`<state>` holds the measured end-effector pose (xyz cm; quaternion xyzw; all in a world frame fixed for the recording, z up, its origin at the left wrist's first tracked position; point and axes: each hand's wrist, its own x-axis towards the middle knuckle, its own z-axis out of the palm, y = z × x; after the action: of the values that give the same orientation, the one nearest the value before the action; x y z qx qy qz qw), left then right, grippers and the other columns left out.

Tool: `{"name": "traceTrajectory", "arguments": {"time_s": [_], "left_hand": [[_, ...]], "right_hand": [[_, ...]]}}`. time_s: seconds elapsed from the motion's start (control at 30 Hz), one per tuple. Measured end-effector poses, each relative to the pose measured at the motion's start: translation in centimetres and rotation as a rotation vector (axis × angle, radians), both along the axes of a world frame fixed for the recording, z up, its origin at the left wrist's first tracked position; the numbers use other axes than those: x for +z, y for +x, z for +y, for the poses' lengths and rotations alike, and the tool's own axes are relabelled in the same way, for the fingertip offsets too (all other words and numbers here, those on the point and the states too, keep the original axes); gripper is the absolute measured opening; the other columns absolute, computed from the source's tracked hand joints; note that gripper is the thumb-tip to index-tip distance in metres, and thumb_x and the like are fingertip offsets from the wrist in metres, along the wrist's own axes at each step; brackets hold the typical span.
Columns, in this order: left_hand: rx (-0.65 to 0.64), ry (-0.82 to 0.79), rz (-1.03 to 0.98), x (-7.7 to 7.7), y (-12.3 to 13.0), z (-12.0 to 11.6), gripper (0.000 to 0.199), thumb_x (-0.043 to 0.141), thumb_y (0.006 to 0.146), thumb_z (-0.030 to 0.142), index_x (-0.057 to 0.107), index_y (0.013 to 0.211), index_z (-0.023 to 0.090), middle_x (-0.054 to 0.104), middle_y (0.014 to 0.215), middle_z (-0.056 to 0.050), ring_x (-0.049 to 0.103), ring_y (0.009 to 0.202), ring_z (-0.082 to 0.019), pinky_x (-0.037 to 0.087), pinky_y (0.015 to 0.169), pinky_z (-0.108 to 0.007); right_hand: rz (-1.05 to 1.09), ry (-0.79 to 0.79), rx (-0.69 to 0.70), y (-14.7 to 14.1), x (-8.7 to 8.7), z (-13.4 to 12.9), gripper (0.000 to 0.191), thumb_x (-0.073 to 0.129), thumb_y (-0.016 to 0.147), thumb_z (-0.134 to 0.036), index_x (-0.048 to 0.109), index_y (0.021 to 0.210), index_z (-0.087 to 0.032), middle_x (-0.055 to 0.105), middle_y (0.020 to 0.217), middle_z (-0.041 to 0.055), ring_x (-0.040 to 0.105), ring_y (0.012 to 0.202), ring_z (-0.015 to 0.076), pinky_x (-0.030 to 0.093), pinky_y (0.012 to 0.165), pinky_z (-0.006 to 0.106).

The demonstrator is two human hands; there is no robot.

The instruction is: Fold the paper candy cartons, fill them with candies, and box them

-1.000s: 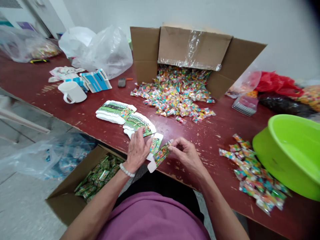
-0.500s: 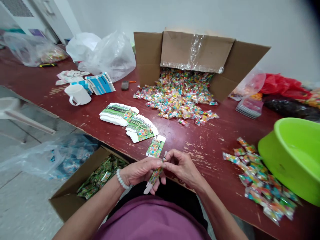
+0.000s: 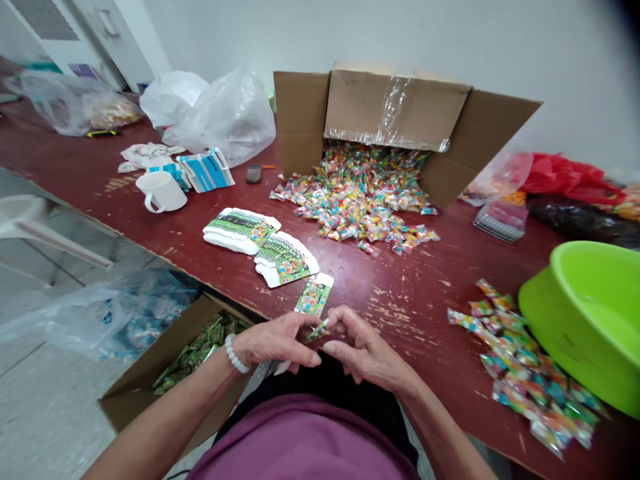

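Both hands are curled around a small green printed carton [image 3: 317,331] at the table's [image 3: 425,313] near edge — left hand [image 3: 275,341] and right hand [image 3: 370,350] partly hide it. A flat carton [image 3: 315,295] lies just beyond; fanned cartons [image 3: 289,263] sit farther left — wrapped candies [image 3: 360,203] beyond, right.

Cartons [image 3: 240,228] on table [image 3: 395,293], mug [image 3: 169,191] left, basin [image 3: 560,320] far right
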<state>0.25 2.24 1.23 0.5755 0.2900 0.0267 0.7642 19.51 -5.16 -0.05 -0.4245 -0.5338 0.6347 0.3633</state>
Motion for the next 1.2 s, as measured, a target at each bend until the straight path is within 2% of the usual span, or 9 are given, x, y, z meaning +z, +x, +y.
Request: {"name": "traceTrajectory", "arguments": {"time_s": [0.13,0.33,0.4,0.5,0.63,0.73,0.83,0.9,1.2], "left_hand": [[0.041,-0.034,-0.026,-0.1,0.7,-0.6,0.040,0.080,0.064,0.027,0.069,0.101,0.016,0.063,0.080,0.000,0.054,0.062,-0.011,0.051,0.055,-0.022],[0.359,-0.064,0.016,-0.6,1.4,-1.7,0.033,0.080,0.069,0.037,0.066,0.086,0.013,0.061,0.067,0.000,0.052,0.047,-0.009,0.049,0.045,-0.023],[0.380,-0.111,-0.024,-0.9,1.7,-2.1,0.034,0.078,0.073,0.039,0.066,0.089,0.012,0.066,0.070,-0.004,0.058,0.048,-0.012,0.050,0.048,-0.025],[0.427,-0.023,-0.093,-1.4,2.1,-2.4,0.031,0.075,0.078,0.039,0.067,0.090,0.012,0.068,0.076,-0.005,0.065,0.064,-0.016,0.052,0.061,-0.026],[0.594,0.167,-0.090,-1.9,2.0,-2.7,0.037,0.076,0.078,0.033,0.064,0.110,0.017,0.071,0.106,-0.007,0.067,0.095,-0.021,0.054,0.081,-0.030],[0.703,0.128,-0.118,-1.8,1.9,-3.2,0.054,0.078,0.078,0.031,0.049,0.123,0.022,0.071,0.110,-0.007,0.070,0.089,-0.021,0.056,0.079,-0.033],[0.814,0.127,-0.189,-1.3,2.0,-3.7,0.066,0.077,0.079,0.029,0.036,0.131,0.027,0.072,0.107,-0.006,0.072,0.080,-0.019,0.058,0.075,-0.034],[0.866,0.132,-0.227,-1.0,2.2,-3.8,0.071,0.076,0.079,0.028,0.032,0.135,0.029,0.072,0.108,-0.005,0.072,0.079,-0.018,0.059,0.075,-0.034],[0.744,0.063,-0.179,-1.9,1.6,-3.8,0.041,0.074,0.082,0.031,0.057,0.117,0.021,0.074,0.095,-0.004,0.068,0.076,-0.016,0.054,0.070,-0.025]], "right_hand": [[0.031,0.046,0.052,0.1,0.2,0.1,0.019,0.056,0.095,-0.032,0.042,0.107,-0.025,0.066,0.084,-0.0022,0.054,0.057,0.0092,0.039,0.043,0.016],[-0.294,0.309,-0.519,-0.2,-1.4,0.8,0.036,0.073,0.082,-0.030,0.057,0.114,-0.024,0.063,0.112,0.0053,0.052,0.060,0.0091,0.047,0.059,0.024],[-0.231,0.274,-0.485,-0.5,-1.7,0.9,0.024,0.068,0.087,-0.038,0.064,0.105,-0.023,0.061,0.118,0.0076,0.054,0.061,0.0098,0.049,0.058,0.026],[-0.177,0.258,-0.467,-0.9,-1.8,1.0,0.031,0.057,0.094,-0.045,0.066,0.078,-0.020,0.066,0.090,0.0059,0.058,0.065,0.0147,0.049,0.060,0.027],[-0.324,0.324,-0.534,-0.7,-1.6,1.1,0.031,0.059,0.093,-0.042,0.066,0.073,-0.020,0.062,0.069,0.0022,0.056,0.068,0.0171,0.045,0.064,0.028],[-0.225,0.216,-0.510,-0.9,-1.6,1.2,0.022,0.060,0.091,-0.041,0.068,0.095,-0.020,0.064,0.073,0.0000,0.057,0.066,0.0155,0.046,0.062,0.026],[0.044,0.093,-0.578,-1.8,-1.7,1.1,0.047,0.066,0.087,-0.037,0.051,0.130,-0.024,0.068,0.082,-0.0012,0.062,0.071,0.0158,0.051,0.066,0.026],[0.156,0.052,-0.618,-2.5,-1.8,1.2,0.053,0.069,0.085,-0.036,0.047,0.132,-0.026,0.069,0.085,-0.0009,0.064,0.074,0.0161,0.053,0.070,0.027],[0.106,0.070,-0.587,-1.4,-2.3,1.5,0.022,0.072,0.082,-0.042,0.072,0.085,-0.020,0.070,0.082,0.0012,0.061,0.075,0.0157,0.050,0.074,0.029]]}}
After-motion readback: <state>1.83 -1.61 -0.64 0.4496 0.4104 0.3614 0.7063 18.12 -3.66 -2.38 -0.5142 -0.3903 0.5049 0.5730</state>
